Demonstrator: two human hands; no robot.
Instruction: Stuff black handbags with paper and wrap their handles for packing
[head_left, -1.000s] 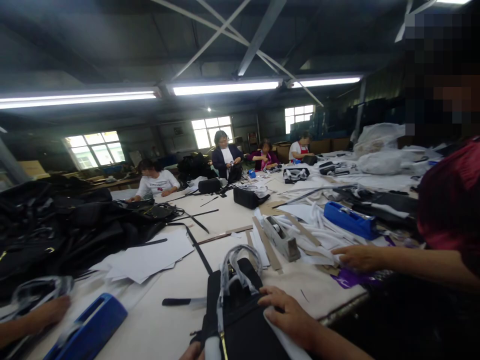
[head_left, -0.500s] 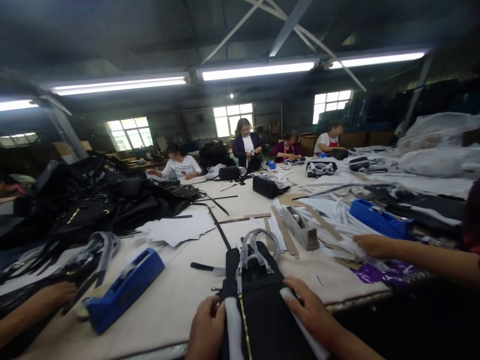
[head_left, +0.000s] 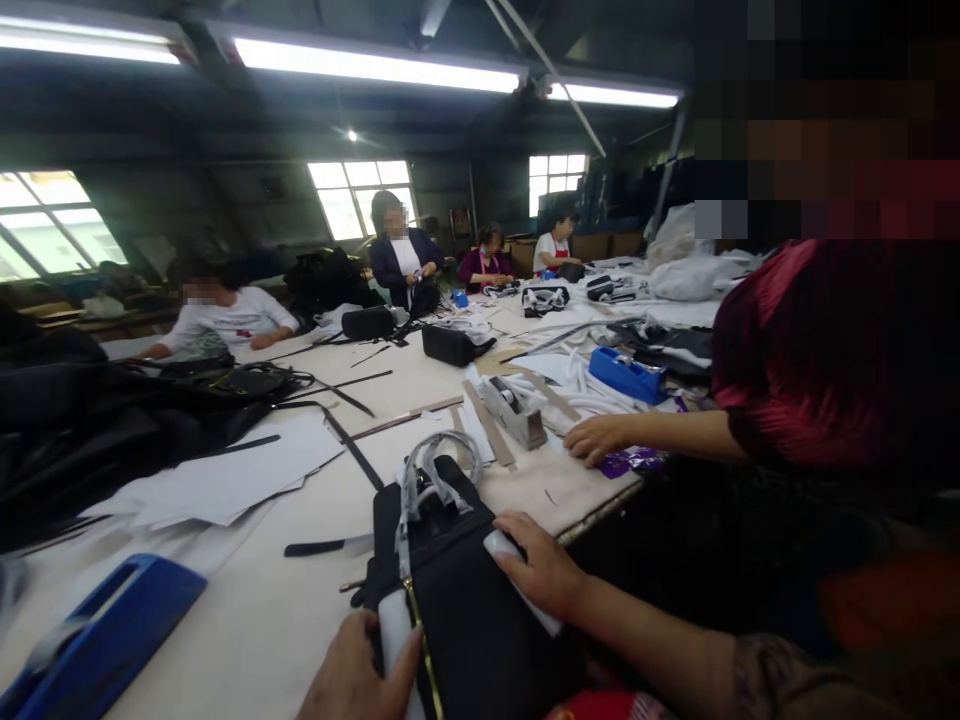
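Note:
A black bag (head_left: 476,610) lies at the table's front edge, with a gold zipper along its left side and plastic-wrapped handles (head_left: 442,455) at its far end. My left hand (head_left: 364,665) grips the left side, thumb and fingers around a white padded strip (head_left: 396,625). On the opposite side my right hand (head_left: 541,565) holds the edge by another white strip (head_left: 525,590). Left of the bag is a slim tool with a black handle (head_left: 313,549) and a pale flat end.
A blue tape dispenser (head_left: 112,635) stands at left near white sheets (head_left: 232,470). A grey dispenser (head_left: 514,410) and another blue one (head_left: 626,375) lie beyond. At right, a co-worker's hand (head_left: 600,437) rests on the table. Black bags pile at left; several people sit or stand farther back.
My view has turned right, so the table things appear farther left and the co-worker at right shows more. Both my hands stay on the bag.

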